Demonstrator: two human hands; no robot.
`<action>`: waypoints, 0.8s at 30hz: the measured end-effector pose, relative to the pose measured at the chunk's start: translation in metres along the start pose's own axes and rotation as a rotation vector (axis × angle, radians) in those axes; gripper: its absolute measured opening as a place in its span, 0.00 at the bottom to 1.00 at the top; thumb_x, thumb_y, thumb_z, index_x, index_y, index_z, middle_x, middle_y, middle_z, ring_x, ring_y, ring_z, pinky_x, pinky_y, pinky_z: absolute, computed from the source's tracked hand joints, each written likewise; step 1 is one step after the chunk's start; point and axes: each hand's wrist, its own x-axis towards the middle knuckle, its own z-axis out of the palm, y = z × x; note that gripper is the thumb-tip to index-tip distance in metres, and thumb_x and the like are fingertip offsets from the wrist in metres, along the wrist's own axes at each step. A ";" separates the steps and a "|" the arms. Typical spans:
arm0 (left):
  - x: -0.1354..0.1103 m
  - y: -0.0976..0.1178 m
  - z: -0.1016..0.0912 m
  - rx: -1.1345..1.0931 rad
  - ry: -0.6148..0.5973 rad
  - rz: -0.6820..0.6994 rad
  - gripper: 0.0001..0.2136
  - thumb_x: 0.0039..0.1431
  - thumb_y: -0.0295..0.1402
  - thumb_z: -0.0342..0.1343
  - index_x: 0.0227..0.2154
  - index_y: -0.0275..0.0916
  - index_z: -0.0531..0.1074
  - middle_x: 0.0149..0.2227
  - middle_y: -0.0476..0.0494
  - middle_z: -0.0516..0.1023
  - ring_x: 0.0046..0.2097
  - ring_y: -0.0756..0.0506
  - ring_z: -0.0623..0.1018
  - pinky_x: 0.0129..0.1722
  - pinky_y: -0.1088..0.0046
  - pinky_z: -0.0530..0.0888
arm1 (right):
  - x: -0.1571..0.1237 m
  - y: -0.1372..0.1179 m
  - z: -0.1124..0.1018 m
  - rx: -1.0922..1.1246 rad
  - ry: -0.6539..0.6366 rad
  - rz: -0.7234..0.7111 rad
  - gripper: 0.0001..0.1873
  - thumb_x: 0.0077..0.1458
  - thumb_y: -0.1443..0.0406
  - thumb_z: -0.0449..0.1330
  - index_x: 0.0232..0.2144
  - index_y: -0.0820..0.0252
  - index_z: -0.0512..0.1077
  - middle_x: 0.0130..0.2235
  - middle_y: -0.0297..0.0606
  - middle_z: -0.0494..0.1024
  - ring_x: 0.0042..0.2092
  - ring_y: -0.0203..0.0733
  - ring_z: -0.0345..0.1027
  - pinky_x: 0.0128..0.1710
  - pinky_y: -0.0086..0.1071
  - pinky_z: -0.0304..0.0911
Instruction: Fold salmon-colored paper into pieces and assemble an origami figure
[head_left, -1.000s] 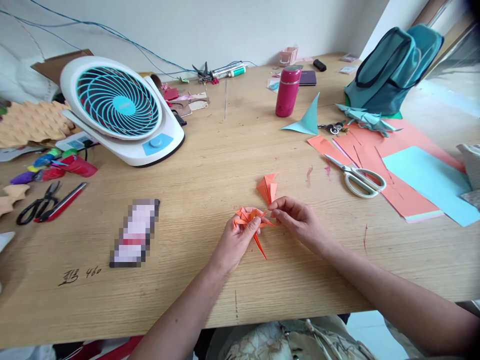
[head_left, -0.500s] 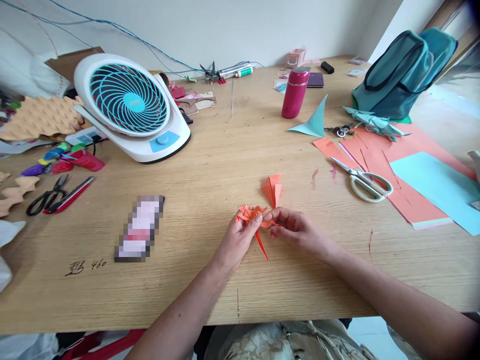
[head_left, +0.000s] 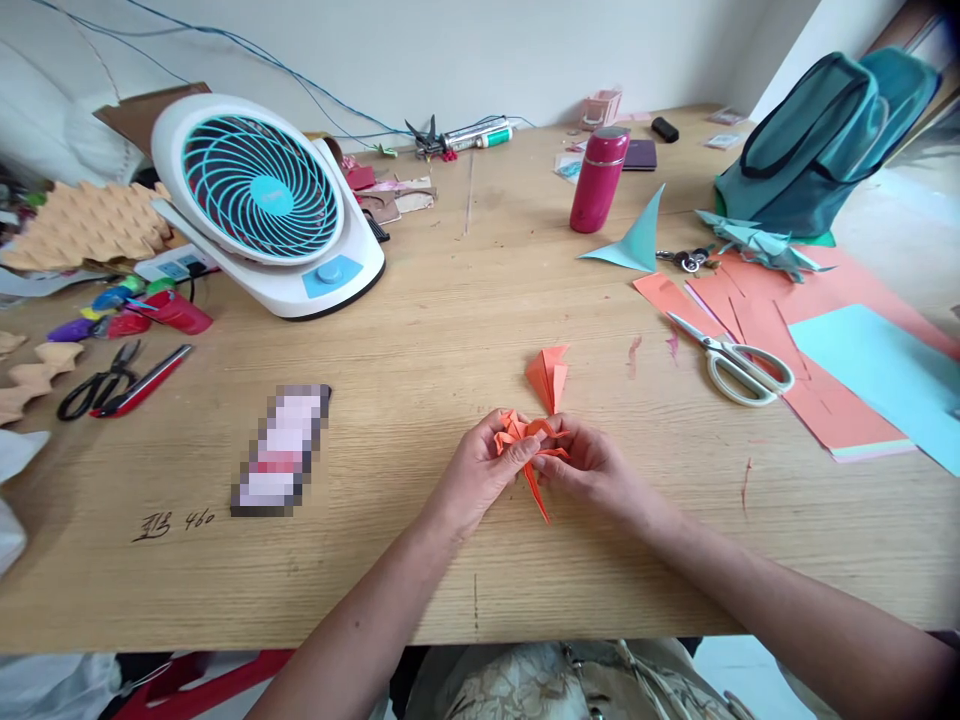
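Observation:
Between my hands, above the table near its front edge, is an orange origami figure (head_left: 534, 430) with several thin limbs and a long pointed tail hanging down. My left hand (head_left: 487, 465) is closed on its left side, thumb pressed across the middle. My right hand (head_left: 592, 460) pinches the limbs on its right side; the fingertips are partly hidden behind the paper. Just beyond the hands lies a separate folded orange paper piece (head_left: 549, 375), fan-shaped with its narrow end toward me.
White-handled scissors (head_left: 746, 375) rest on orange sheets (head_left: 840, 420) at right, beside a blue sheet (head_left: 885, 370). Behind are a folded blue paper (head_left: 637, 240), a teal origami figure (head_left: 765, 245), keys, a magenta bottle (head_left: 600, 180) and a bag. A phone (head_left: 281, 450) and fan (head_left: 270, 200) stand left.
The orange figure has turned and shifted slightly right, showing more of its limbs. My right hand has closed in beside my left hand. The camera view has moved a little.

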 end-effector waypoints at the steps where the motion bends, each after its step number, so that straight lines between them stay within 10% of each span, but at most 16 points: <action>1: 0.000 0.002 -0.001 0.001 -0.019 0.002 0.19 0.51 0.45 0.70 0.35 0.39 0.69 0.33 0.51 0.74 0.31 0.53 0.73 0.27 0.79 0.65 | 0.000 0.000 -0.001 -0.003 0.008 0.004 0.21 0.50 0.52 0.72 0.35 0.57 0.69 0.31 0.32 0.74 0.30 0.34 0.66 0.31 0.30 0.65; 24: 0.003 -0.007 -0.007 0.527 0.141 0.272 0.03 0.58 0.32 0.60 0.31 0.38 0.73 0.31 0.47 0.74 0.32 0.49 0.73 0.32 0.75 0.70 | 0.000 -0.025 -0.021 -0.238 -0.093 0.144 0.26 0.49 0.43 0.67 0.23 0.60 0.71 0.24 0.29 0.60 0.28 0.33 0.49 0.27 0.30 0.46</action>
